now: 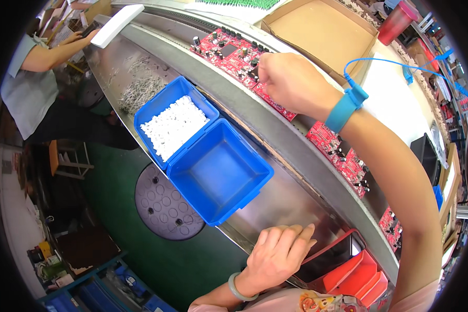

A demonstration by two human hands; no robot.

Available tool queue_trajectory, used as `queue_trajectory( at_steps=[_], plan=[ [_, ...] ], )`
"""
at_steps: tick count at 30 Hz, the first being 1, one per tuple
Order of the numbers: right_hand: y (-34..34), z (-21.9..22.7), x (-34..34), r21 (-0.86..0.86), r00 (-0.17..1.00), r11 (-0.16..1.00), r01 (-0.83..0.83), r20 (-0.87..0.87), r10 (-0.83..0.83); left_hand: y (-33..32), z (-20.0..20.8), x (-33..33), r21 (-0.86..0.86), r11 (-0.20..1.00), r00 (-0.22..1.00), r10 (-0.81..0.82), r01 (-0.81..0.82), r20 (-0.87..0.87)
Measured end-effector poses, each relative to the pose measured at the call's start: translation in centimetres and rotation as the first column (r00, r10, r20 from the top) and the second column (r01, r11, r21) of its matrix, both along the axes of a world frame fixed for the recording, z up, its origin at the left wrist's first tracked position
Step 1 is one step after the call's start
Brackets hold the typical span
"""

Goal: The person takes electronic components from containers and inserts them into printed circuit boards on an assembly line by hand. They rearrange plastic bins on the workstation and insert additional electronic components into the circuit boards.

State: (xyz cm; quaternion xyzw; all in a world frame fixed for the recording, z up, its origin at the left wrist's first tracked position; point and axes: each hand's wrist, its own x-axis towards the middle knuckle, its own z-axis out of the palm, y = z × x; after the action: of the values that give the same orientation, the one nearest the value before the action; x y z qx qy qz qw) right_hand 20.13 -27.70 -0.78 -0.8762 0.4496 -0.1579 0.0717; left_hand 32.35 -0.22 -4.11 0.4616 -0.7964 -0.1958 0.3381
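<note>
My right hand (291, 80), with a teal wrist strap (347, 107), reaches over a red circuit board (231, 54) on the grey conveyor. Its fingers are curled together at the board's right end; the fingertips and anything in them are hidden. Black capacitors and a dark square chip stand out on that board. My left hand (281, 252), wearing a pale bangle, hovers by the near part of the metal ledge (286, 205), its fingers loosely bent and slightly apart, nothing seen in them. Left of it sits a bare-bottomed blue bin (221, 171), joined to a blue bin (178, 93) of small white parts.
More red boards (338, 156) line the conveyor toward me. Loose wire leads (140, 91) lie piled on the ledge beyond the bins. Red trays (356, 278) sit beside a phone-like dark device at lower right. A cardboard tray (320, 28) lies beyond the conveyor. Another person (34, 78) works at far left.
</note>
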Motion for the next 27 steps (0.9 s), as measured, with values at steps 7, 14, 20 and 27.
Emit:
queue_trajectory(
  at_steps=[7,14,20,27],
  plan=[
    [3.5,0.2,0.0,-0.211,0.986,0.968,0.136,0.124,-0.112,0.1,-0.1,0.2,-0.022,1.0,0.996,0.003,-0.001,0.09],
    [19.6,4.7,-18.1,-0.193,0.934,0.915,0.356,0.029,-0.357,0.2,0.2,-0.8,0.024,1.0,0.993,-0.022,0.019,0.115],
    [27.7,6.6,-32.7,-0.215,0.666,0.654,0.725,-0.022,-0.746,-1.5,5.9,-1.6,-0.013,0.983,0.983,-0.183,0.183,0.027],
    [24.0,2.3,-38.5,0.06,0.489,0.491,0.869,0.052,-0.871,-16.9,7.7,-15.4,-0.278,0.792,0.828,-0.455,0.544,0.327]
  ],
)
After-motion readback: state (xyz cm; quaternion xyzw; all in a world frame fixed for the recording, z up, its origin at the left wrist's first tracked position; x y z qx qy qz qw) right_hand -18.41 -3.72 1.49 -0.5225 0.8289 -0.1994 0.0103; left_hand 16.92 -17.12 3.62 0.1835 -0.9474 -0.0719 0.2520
